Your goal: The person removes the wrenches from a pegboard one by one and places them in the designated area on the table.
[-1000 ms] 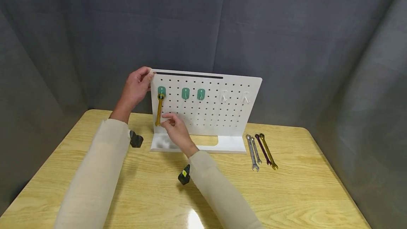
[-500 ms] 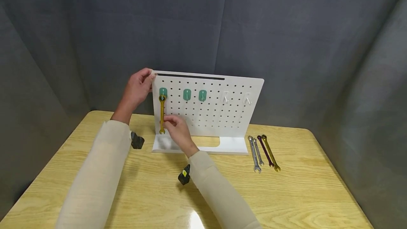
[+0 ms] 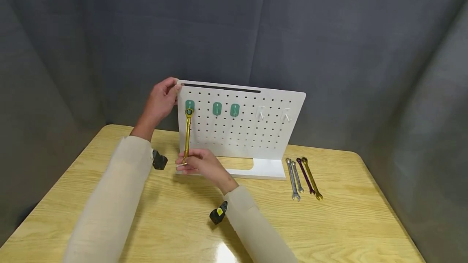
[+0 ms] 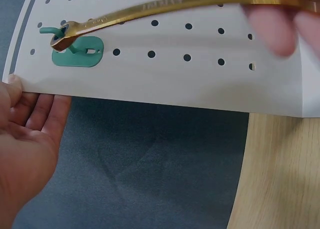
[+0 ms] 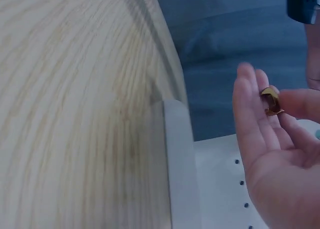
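Observation:
A gold combination wrench (image 3: 188, 133) hangs by its ring end from the leftmost green hook (image 3: 189, 104) on a white pegboard (image 3: 241, 133). My right hand (image 3: 204, 165) pinches its lower, open end between thumb and fingers; in the right wrist view that open end (image 5: 271, 101) shows at the fingertips. In the left wrist view the ring (image 4: 64, 35) is around the hook's peg. My left hand (image 3: 161, 98) grips the pegboard's upper left edge, its thumb on the front face and its fingers behind.
Two more green hooks (image 3: 217, 109) and two white hooks (image 3: 261, 113) line the board to the right. On the wooden table (image 3: 347, 214), right of the stand, lie two silver wrenches (image 3: 292, 180), a purple wrench (image 3: 305, 175) and another gold wrench (image 3: 312, 178). A grey curtain (image 3: 329, 52) stands behind.
My right hand has moved down to the wrench's lower end and now pinches it. The wrench, tilted a second ago, swung upright and now leans slightly, its lower end toward me. My left hand keeps its grip.

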Demonstrator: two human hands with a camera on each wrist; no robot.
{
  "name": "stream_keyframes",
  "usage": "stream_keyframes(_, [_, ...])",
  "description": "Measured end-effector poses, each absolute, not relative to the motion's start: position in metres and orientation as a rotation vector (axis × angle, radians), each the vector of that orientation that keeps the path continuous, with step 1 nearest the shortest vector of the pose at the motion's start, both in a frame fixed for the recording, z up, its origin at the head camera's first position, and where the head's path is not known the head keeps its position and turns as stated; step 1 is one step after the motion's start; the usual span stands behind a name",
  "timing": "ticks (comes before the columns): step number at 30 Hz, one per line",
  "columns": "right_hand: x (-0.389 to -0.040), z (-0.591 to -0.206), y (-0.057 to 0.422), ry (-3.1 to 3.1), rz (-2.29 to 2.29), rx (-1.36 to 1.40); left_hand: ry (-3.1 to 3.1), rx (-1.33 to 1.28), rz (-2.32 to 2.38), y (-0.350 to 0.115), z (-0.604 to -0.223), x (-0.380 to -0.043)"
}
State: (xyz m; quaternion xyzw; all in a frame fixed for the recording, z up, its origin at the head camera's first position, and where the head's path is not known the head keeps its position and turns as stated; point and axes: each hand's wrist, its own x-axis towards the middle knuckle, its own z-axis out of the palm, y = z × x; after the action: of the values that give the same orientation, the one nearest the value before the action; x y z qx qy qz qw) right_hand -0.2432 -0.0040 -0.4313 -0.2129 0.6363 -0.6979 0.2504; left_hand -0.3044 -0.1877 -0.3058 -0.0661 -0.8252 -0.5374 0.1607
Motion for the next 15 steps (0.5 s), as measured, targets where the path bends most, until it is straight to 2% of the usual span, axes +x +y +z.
stream_keyframes(8, [-0.223, -0.421, 0.008, 1.698, -1.919, -0.561, -2.344, -0.171, -1.544, -0.197, -0.309, -0.3])
stream_keyframes(15, [-0.204, -0.405, 0.013, 1.695, -1.916, -0.648, -2.364, -0.14, -1.504, -0.199, -0.305, -0.298])
